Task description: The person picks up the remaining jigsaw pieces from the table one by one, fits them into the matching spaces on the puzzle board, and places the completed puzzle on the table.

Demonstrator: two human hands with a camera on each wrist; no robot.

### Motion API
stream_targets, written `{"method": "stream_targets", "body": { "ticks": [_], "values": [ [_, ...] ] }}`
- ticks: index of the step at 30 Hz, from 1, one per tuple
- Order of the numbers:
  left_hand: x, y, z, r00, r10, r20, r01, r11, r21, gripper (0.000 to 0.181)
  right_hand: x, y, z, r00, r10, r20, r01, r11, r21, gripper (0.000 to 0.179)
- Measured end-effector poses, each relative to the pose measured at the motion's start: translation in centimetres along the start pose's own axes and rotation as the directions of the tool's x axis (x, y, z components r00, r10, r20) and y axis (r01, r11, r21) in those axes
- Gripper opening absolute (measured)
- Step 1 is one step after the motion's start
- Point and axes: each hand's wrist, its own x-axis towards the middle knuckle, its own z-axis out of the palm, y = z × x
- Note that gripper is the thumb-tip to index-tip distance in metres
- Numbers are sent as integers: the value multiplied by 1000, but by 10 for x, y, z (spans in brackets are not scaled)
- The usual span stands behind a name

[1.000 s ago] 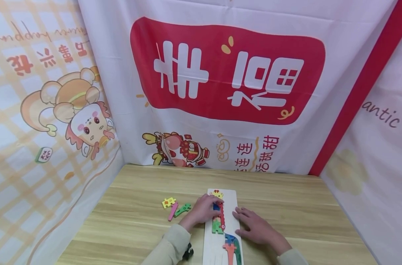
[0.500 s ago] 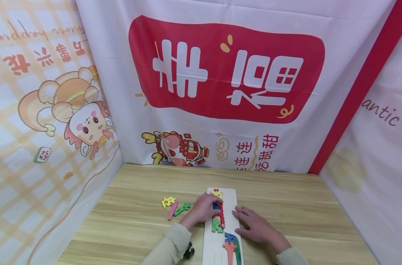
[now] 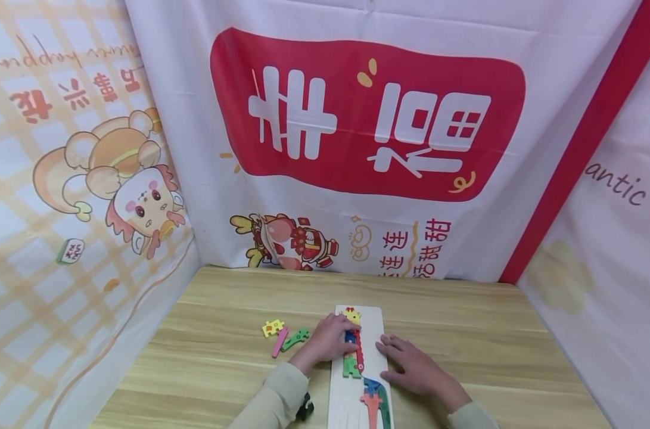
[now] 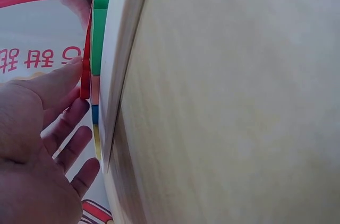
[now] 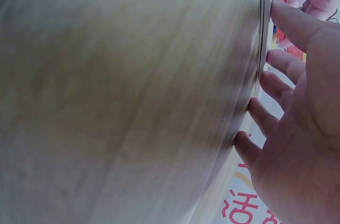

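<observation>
A long pale wooden puzzle board [image 3: 374, 333] lies on the table under both hands. My left hand [image 3: 329, 338] reaches over its left side and pinches a narrow red puzzle piece [image 3: 360, 357] between thumb and index finger. In the left wrist view the red piece [image 4: 85, 78] stands above the row, against a green piece [image 4: 99, 38]. A yellow animal-head piece [image 3: 351, 316] tops the row, with blue pieces partly hidden by the fingers. My right hand [image 3: 414, 368] has its fingers spread, with thumb and fingertips at the board's right edge.
Left of the board lie loose yellow [image 3: 273, 328], pink [image 3: 279, 343] and green [image 3: 296, 339] pieces. A black object [image 3: 305, 409] is partly behind the left sleeve. An orange piece [image 3: 372, 406] and a dark green piece [image 3: 383, 405] sit at the board's near end. Printed cloths surround the table.
</observation>
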Motion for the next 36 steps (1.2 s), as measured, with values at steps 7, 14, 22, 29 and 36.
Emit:
{"method": "stream_targets", "body": {
  "ticks": [7,14,22,29,36],
  "values": [
    [-2,0,-3,1000,11,-2,-11,1000,-3,48,-1,0,-1,1000,-14,-8,14,1000,-7,69],
    [-2,1,-5,1000,22,4,-22,1000,-7,46,-1,1,-1,1000,-11,-5,11,1000,-5,69],
    [-1,2,-3,1000,24,-1,-24,999,26,41,-1,-1,0,1000,-4,0,4,1000,0,70],
    [-1,5,-1,999,38,17,-39,995,96,41,-1,1,1,1000,-6,-6,6,1000,-9,69],
    [-6,6,-7,997,43,58,-49,992,120,45,1,2,1,1000,2,-5,-2,1000,-11,69]
  ]
}}
